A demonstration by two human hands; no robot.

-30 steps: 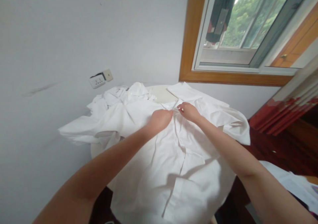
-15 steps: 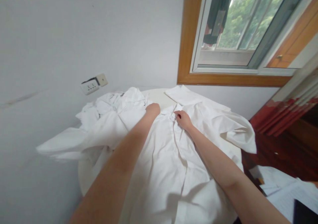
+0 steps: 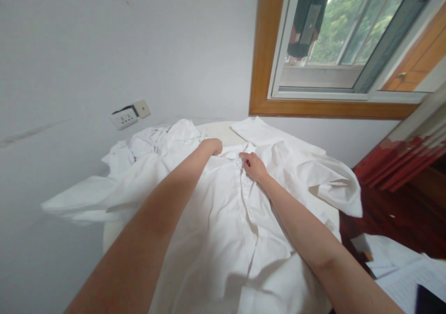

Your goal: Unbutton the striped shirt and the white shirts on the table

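A white button-up shirt (image 3: pixel 226 221) lies spread over a round white table (image 3: pixel 216 133), front up, collar toward the wall. My left hand (image 3: pixel 211 146) is curled into a fist at the collar's left side, gripping the cloth. My right hand (image 3: pixel 251 165) pinches the collar at the top of the button placket, fingers pressed together. A sleeve (image 3: pixel 331 179) drapes off the table's right side. A second heap of crumpled white cloth (image 3: pixel 146 144) lies to the left of the shirt.
A white wall with a power socket (image 3: pixel 127 115) stands behind the table. A wooden-framed window (image 3: pixel 265 63) is at upper right, with a dark garment hanging outside. Red curtain (image 3: pixel 407 151) and dark wood floor lie right, papers (image 3: pixel 393 267) at lower right.
Both hands have moved from the upper placket up to the collar, the left hand farther out and to the left. The view shifted slightly, and the shirt front now lies flatter.
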